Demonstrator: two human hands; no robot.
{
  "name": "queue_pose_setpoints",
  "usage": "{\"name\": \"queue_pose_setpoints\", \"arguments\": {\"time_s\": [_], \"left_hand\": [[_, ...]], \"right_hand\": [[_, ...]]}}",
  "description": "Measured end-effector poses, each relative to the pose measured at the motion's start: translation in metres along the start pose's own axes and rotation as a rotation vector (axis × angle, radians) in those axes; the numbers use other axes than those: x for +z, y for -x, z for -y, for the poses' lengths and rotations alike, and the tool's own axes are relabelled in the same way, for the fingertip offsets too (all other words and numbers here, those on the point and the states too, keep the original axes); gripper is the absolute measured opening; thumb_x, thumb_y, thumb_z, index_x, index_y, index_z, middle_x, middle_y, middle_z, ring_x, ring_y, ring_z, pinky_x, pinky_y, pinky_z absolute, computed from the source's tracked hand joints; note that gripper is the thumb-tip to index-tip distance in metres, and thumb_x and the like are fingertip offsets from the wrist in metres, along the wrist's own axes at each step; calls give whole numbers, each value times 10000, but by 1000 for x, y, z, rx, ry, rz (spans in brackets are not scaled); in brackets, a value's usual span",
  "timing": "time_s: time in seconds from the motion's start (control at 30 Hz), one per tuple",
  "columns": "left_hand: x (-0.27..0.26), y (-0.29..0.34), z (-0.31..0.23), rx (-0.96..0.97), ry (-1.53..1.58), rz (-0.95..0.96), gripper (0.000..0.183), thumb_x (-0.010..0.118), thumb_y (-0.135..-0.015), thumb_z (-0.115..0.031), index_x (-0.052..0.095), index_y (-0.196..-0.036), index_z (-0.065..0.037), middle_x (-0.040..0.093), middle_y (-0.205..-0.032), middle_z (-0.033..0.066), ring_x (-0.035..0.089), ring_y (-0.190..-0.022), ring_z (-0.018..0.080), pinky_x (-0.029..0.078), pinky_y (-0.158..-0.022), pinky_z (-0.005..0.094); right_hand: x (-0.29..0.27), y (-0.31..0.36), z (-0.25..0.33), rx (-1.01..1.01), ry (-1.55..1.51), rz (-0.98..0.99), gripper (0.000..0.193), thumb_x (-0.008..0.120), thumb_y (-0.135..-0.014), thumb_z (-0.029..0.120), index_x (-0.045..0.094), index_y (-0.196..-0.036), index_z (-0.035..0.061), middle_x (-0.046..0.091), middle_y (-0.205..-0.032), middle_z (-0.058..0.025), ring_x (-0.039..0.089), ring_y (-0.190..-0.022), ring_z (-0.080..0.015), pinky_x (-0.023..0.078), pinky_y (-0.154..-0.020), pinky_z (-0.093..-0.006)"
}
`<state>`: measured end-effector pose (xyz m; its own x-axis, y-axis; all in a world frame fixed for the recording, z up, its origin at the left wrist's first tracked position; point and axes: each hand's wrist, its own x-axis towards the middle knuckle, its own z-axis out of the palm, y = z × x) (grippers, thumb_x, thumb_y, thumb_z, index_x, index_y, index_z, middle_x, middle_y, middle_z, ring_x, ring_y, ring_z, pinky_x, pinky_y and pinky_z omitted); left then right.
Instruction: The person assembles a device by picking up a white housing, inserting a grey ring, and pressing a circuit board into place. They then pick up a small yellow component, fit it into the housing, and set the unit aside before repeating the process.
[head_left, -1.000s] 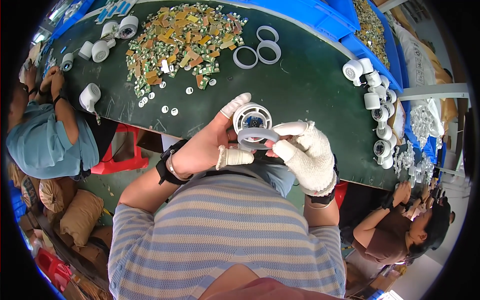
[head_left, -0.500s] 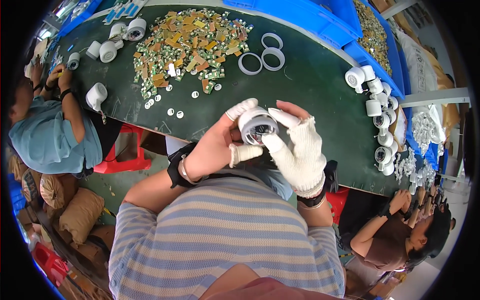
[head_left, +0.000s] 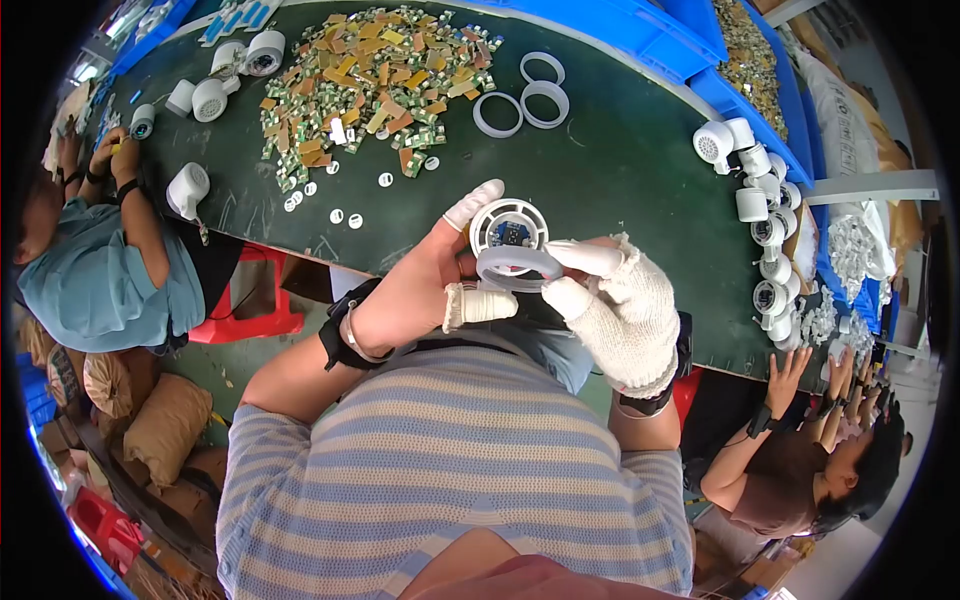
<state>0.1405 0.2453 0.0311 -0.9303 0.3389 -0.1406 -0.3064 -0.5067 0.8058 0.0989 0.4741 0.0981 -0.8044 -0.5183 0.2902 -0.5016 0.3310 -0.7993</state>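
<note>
My left hand (head_left: 420, 285), with white covers on its thumb and a fingertip, grips a white round housing (head_left: 484, 217). A small circuit board (head_left: 514, 233) shows inside the housing's open end. In a knitted white glove, my right hand (head_left: 628, 315) pinches a grey ring (head_left: 515, 281) between thumb and fingers. The ring is tilted at the near side of the housing and overlaps its edge; whether they touch, I cannot tell.
Beyond my hands lie a heap of small circuit boards (head_left: 365, 75), loose rings (head_left: 497, 115) and white discs (head_left: 386, 180). White housings (head_left: 770, 230) line the right side near blue bins (head_left: 740, 110). A co-worker (head_left: 110, 255) sits left, another (head_left: 780, 465) right.
The grey ring has come away from the housing's open end toward me, held by my right hand. The housing has tipped so that its circuit board shows. The right co-worker's hands have spread apart.
</note>
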Motion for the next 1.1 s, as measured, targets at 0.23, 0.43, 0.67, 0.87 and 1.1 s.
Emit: {"name": "queue_pose_setpoints", "arguments": {"time_s": [0.23, 0.43, 0.67, 0.87, 1.1], "left_hand": [[-1, -1, 0, -5, 79, 13, 1006, 809, -884, 13, 206, -1672, -153, 518, -1475, 77, 639, -1200, 184, 575, -973, 352], [-11, 1, 4, -163, 361, -55, 674, 755, -970, -121, 398, -1542, -125, 630, -1263, 58, 714, -958, 173, 617, -797, 313], [-8, 2, 6, -147, 226, -55, 648, 708, -1019, -270, 384, -1556, -105, 639, -1297, 99, 727, -1026, 227, 628, -914, 406], [-4, 2, 3, -84, 452, 138, 825, 642, -1033, -473, 242, -1642, -86, 507, -1514, 136, 603, -1308, 269, 551, -1073, 464], [10, 4, -2, -90, 63, 36, 1147, 879, -849, -155, 101, -1691, -165, 387, -1608, 96, 535, -1392, 255, 560, -1061, 425]], "right_hand": [[6, 10, -13, 167, -463, -143, 340, 801, -903, 164, 700, -1150, -46, 704, -962, -107, 666, -757, -151, 550, -688, -288], [1, 13, -6, 339, -671, -429, 360, 726, -901, 177, 652, -1170, -50, 648, -953, -114, 641, -749, -158, 555, -674, -284], [4, 15, -12, 343, -760, -348, 360, 750, -906, 195, 656, -1155, -47, 646, -939, -108, 645, -767, -169, 563, -680, -285], [7, 11, -12, 449, -885, -114, 350, 756, -882, 169, 683, -1143, -52, 684, -955, -127, 674, -772, -181, 571, -701, -297], [13, 9, -6, 479, -839, -60, 271, 687, -887, -47, 685, -1158, -61, 695, -1016, -117, 686, -879, -181, 587, -782, -326]]}}
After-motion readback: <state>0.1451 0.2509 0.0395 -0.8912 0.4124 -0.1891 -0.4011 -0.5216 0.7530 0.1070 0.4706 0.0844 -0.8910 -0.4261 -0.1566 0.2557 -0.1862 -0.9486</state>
